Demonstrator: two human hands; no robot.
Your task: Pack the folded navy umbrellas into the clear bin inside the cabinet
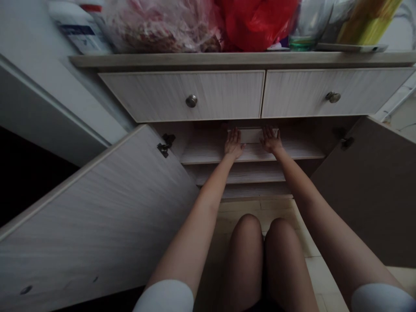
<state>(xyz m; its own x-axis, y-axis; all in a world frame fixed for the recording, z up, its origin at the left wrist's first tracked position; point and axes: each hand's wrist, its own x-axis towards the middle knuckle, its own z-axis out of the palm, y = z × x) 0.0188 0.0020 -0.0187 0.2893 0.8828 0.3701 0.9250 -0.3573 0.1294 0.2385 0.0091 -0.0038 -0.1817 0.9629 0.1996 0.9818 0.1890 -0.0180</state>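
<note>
Nearest: white sleeves (167, 297) at the lower edge, bare forearms reaching forward on both sides of a pair of bent knees (249, 227). Pale tiled floor (238, 209) beneath.

Two cabinet doors stand swung open: left door (107, 208) with streaked grey grain and a dark hinge (164, 148), right door (370, 190) in deeper shade. Between them, low shelves (256, 173), then the upper shelf (201, 154).

On that upper shelf, inside the cabinet, a white box (251, 135) lies lengthwise across the reach. Left hand (234, 144) at its left end, right hand (271, 139) at its right end; both spread flat, fingers extended forward, palms down, not curled around it. Interior behind is dark; detail lost.

Above: two closed drawers (227, 95), one round knob (191, 101) apiece.

Farthest, along the surface (240, 59) on top, left to right: white bottle (78, 28) with dark-blue label, clear plastic bag (162, 28) with mixed contents, red bag (260, 21), glass container (302, 28) greenish at the base, yellow package (370, 24), tilted.
</note>
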